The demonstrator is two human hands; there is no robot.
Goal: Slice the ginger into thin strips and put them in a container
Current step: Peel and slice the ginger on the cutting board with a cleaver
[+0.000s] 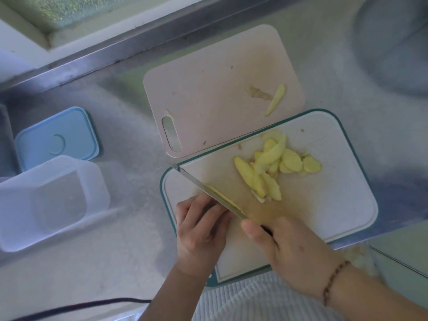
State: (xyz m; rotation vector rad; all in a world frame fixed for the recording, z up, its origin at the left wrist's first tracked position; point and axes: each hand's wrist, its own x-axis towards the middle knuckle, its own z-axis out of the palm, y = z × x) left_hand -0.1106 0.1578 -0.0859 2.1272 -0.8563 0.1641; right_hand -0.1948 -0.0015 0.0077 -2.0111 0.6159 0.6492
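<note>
While the right hand (291,249) is gripping the dark handle of a knife (208,193), its fingers curled round the handle and the thumb lying along the top, the blade is slanting up and to the left across the near cutting board (335,205), a white one with a teal rim, with its tip reaching the board's far left corner. The left hand (199,230) is resting on that board just left of the blade, its fingers bent and pressed together, pinning a thin piece of ginger (222,195) against the flat of the blade; only a yellow sliver of that piece is showing along the steel. A loose pile of ginger slices (275,165) is lying further back on the same board, right of the blade and apart from both hands. A second, pinkish cutting board (208,89) is sitting behind the first, its near edge tucked under it, and is carrying a single ginger slice (275,99) beside a scrap of peel (257,92). Well to the left on the steel tabletop (129,140), a clear plastic container (51,202) is standing open, with its blue lid (58,137) lying flat just behind it. A beaded bracelet (333,281) is circling the right wrist.
</note>
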